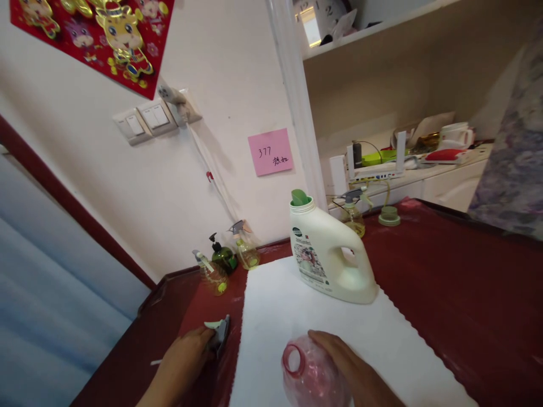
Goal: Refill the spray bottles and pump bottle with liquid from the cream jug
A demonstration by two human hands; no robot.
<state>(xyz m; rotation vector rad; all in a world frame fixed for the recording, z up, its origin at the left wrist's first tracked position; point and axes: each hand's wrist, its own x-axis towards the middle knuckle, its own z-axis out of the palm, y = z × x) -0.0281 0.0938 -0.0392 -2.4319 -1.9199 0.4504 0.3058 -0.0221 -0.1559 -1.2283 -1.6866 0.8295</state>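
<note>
My left hand [186,359] is closed around a grey and pale-green spray head [219,333] at the lower left, over the dark red table. A thin white tube sticks out on the hand's other side. At the bottom centre, my right hand [348,362] grips the side of a clear pink bottle [316,373], whose round mouth is uncovered and tilts toward me. Beyond them a pale green detergent jug [328,254] stands upright on a white sheet [271,316]. A green spout shows in its neck, and its cap is off.
Two clear spray bottles [212,274] [247,254] and a dark green pump bottle [224,257] stand along the wall. Another spray bottle [354,217] and a green cap [389,216] are behind the jug. A white router [375,172] sits on the shelf.
</note>
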